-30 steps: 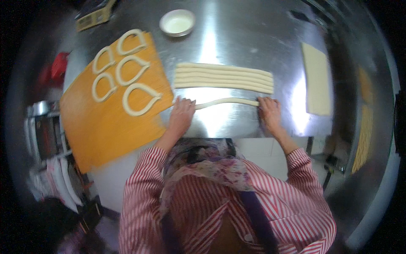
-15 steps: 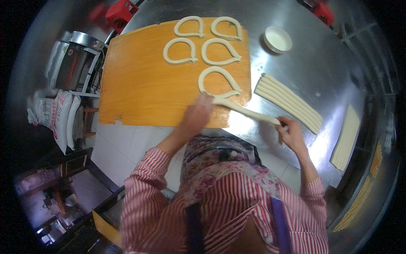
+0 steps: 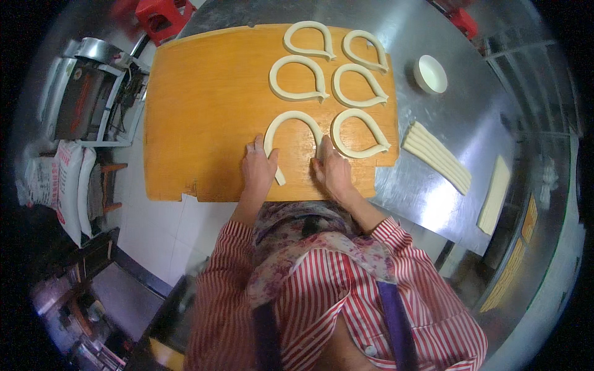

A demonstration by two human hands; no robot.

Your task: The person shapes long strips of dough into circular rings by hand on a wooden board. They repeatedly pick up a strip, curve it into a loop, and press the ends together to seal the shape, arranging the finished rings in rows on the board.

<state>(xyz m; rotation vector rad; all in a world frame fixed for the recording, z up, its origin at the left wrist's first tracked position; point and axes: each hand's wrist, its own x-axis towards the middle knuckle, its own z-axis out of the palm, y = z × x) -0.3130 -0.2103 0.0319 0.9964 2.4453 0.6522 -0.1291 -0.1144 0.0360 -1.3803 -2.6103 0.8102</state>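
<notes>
A pale dough strip (image 3: 291, 120) lies bent into an arch on the orange wooden board (image 3: 204, 111). My left hand (image 3: 258, 168) presses on its left end, which sticks out below my fingers. My right hand (image 3: 333, 170) holds its right end near the board's front edge. Several finished teardrop dough loops (image 3: 297, 79) lie beyond and to the right, the nearest loop (image 3: 360, 134) right beside my right hand.
A row of straight dough strips (image 3: 436, 156) lies on the steel table (image 3: 458, 111) to the right, with a flat dough sheet (image 3: 494, 195) further right. A small white bowl (image 3: 430, 74) stands at the back. Sacks (image 3: 59, 185) and a metal machine (image 3: 80, 93) stand at the left.
Both hands carried the strip from the steel table onto the board and bent it into an arch. The view swung left, bringing the board in front of me.
</notes>
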